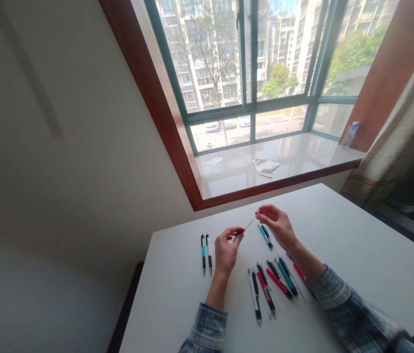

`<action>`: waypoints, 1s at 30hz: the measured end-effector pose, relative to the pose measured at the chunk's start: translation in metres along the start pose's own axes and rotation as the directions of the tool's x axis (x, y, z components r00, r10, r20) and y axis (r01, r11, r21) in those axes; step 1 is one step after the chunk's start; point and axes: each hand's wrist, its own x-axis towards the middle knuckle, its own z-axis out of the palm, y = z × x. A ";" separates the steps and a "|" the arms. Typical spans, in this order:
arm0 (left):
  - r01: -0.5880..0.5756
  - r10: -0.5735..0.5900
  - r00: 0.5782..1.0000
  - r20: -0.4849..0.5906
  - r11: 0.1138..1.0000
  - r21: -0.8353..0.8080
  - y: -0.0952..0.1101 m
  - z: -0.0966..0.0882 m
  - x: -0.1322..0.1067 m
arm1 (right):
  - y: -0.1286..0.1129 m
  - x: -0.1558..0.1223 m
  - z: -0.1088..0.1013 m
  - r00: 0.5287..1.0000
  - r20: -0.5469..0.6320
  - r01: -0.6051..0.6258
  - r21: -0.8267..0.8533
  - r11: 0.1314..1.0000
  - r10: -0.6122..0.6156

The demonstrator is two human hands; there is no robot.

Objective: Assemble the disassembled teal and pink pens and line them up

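My left hand (226, 251) is closed around a black-and-red pen part (241, 232) above the white table. From that part a thin refill (249, 225) sticks out, slanting up to the right. Just past the refill's tip is my right hand (279, 229), thumb and fingertips pinched together; whatever they hold is too small to make out. Below and beside it lies a blue-and-black pen barrel (265, 237) with a black part along it. Nearer me are several loose pen parts, among them a red barrel (279, 283), a teal barrel (286, 277) and a white barrel (254, 296).
Two whole-looking pens, one blue (203, 253) and one white (208, 253), lie side by side at the table's left. The white table (177, 304) meets the wall below a window sill (229, 184). A crumpled paper (266, 167) and a clear bottle (350, 135) are on the sill.
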 end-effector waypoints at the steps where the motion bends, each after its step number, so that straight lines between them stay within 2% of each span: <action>1: -0.001 0.001 1.000 0.001 1.000 0.000 0.000 0.000 0.000 | -0.001 0.000 0.000 1.000 0.003 0.002 -0.006 1.000 -0.002; 20: -0.008 0.008 1.000 -0.003 1.000 -0.006 0.002 0.000 0.001 | -0.004 -0.002 0.004 0.990 0.141 0.052 -0.169 0.984 -0.028; 30: -0.009 0.010 1.000 0.016 0.999 -0.037 0.004 -0.001 0.000 | -0.003 -0.002 0.004 0.992 0.123 0.033 -0.144 0.989 -0.015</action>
